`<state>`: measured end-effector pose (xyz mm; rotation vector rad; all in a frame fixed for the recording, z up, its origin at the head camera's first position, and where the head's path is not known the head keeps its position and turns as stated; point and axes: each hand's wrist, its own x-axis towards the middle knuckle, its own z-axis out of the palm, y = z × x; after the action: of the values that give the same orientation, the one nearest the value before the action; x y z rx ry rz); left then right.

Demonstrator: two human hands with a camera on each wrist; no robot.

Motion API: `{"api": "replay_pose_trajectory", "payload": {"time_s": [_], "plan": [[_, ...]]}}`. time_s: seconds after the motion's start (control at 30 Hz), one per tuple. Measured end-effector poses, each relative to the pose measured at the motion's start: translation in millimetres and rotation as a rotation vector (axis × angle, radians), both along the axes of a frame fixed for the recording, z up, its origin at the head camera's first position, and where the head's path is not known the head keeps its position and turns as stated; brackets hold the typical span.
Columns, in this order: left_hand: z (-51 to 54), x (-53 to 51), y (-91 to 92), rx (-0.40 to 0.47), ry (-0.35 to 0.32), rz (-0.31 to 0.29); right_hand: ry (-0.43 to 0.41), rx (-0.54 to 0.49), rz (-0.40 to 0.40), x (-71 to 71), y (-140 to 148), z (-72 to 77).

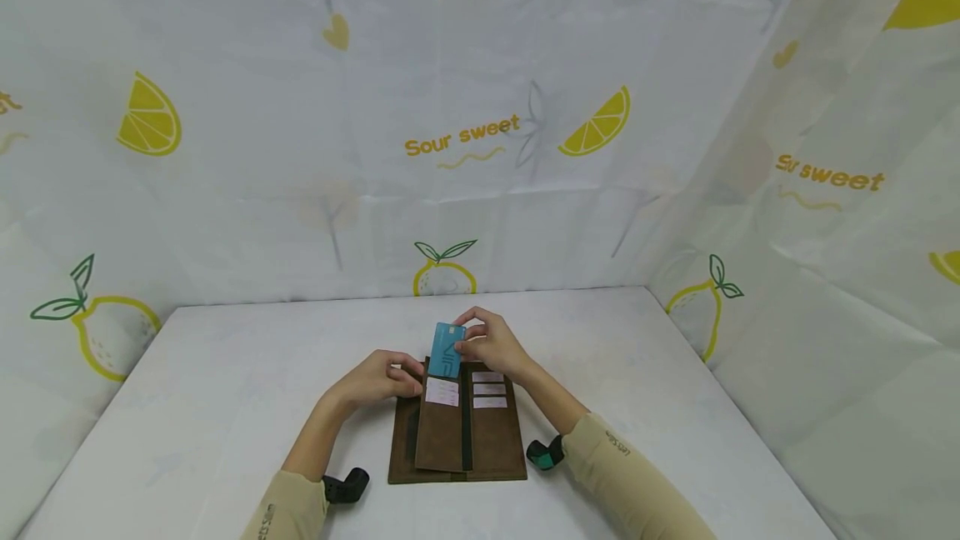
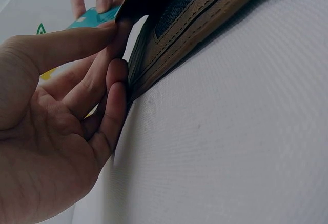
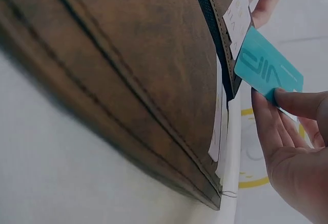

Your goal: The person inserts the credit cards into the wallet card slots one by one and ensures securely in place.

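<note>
A brown wallet (image 1: pixel 441 440) lies unfolded on the table, its inner flap raised a little at the left. My right hand (image 1: pixel 491 344) pinches a teal card (image 1: pixel 446 348) marked VIP between thumb and fingers, at the top of that flap. In the right wrist view the card (image 3: pixel 266 65) stands beside the flap's white slips. My left hand (image 1: pixel 386 377) holds the flap's upper left edge; the left wrist view shows its thumb and index finger pinching the flap (image 2: pixel 136 1), with the other fingers curled by the wallet's edge.
White slips (image 1: pixel 442 392) sit in the flap's slots, and more slips (image 1: pixel 490 390) fill the wallet's right side. Black wrist cameras (image 1: pixel 347 486) hang by both sleeves. A lemon-printed cloth (image 1: pixel 300 215) stands behind the white table (image 1: pixel 225 407).
</note>
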<state>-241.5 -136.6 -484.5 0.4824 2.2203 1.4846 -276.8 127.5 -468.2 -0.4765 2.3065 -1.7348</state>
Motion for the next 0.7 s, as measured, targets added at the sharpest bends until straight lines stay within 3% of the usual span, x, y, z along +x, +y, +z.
{"api": "replay_pose_trajectory", "payload": {"time_s": [0.3,0.7], "plan": [[-0.4,0.9,1.4,-0.017,-0.011,0.032,-0.042,-0.033,0.043,-5.3,3.5,-3.5],[1.1,0.8,0.7,0.001,-0.004,0.008,-0.103,-0.038,0.051,-10.7,0.5,-4.1]]}}
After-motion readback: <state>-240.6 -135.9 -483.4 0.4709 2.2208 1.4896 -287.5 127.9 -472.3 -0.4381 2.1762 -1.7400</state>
